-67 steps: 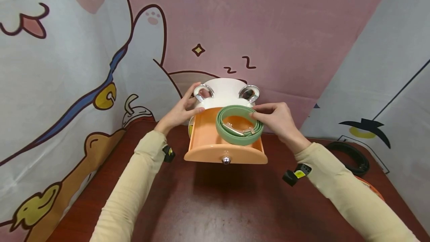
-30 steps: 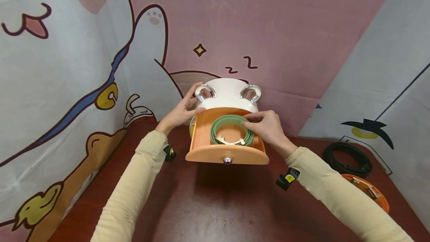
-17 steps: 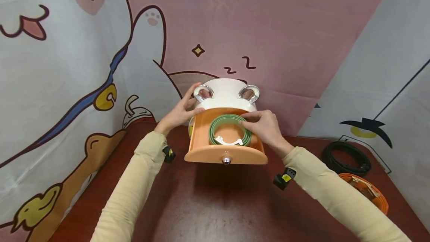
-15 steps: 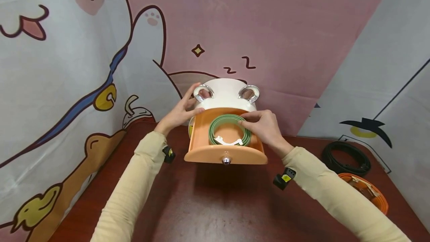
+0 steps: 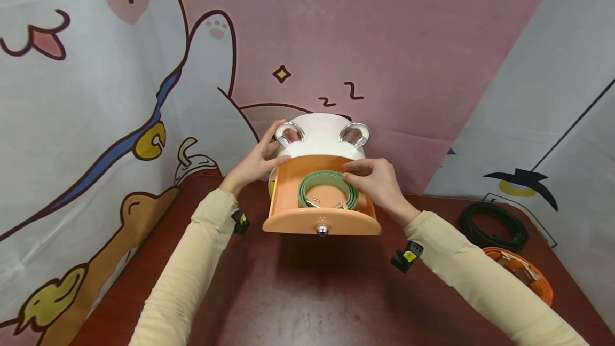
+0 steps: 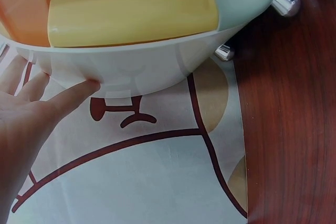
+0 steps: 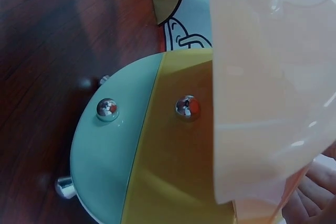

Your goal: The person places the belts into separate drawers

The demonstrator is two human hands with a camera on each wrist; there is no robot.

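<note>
A small white cabinet [image 5: 321, 135] with silver ear-like handles stands against the backdrop, its orange top drawer [image 5: 293, 223] pulled out. Inside that drawer sits a coiled green belt [image 5: 322, 177], metal buckle towards the front. My right hand [image 5: 379, 183] pinches the coil's right rim between thumb and fingers. On the other side, my left hand [image 5: 254, 167] steadies the cabinet, its extended fingers against the white shell [image 6: 126, 69]. The right wrist view shows the drawer front [image 7: 273, 93] jutting over a yellow drawer [image 7: 173, 156] and a green drawer [image 7: 115, 150], with part of my right hand [image 7: 315, 192] behind.
A coiled black belt [image 5: 468, 223] and a coiled orange belt [image 5: 545, 284] lie at the right of the dark red wooden table [image 5: 317, 292]. A printed cartoon cloth [image 5: 408, 57] hangs close behind the cabinet.
My right hand has lowered the green belt from above into the orange drawer and shifted it left. Over the last half second its far side has dipped slightly. My left hand stays put.
</note>
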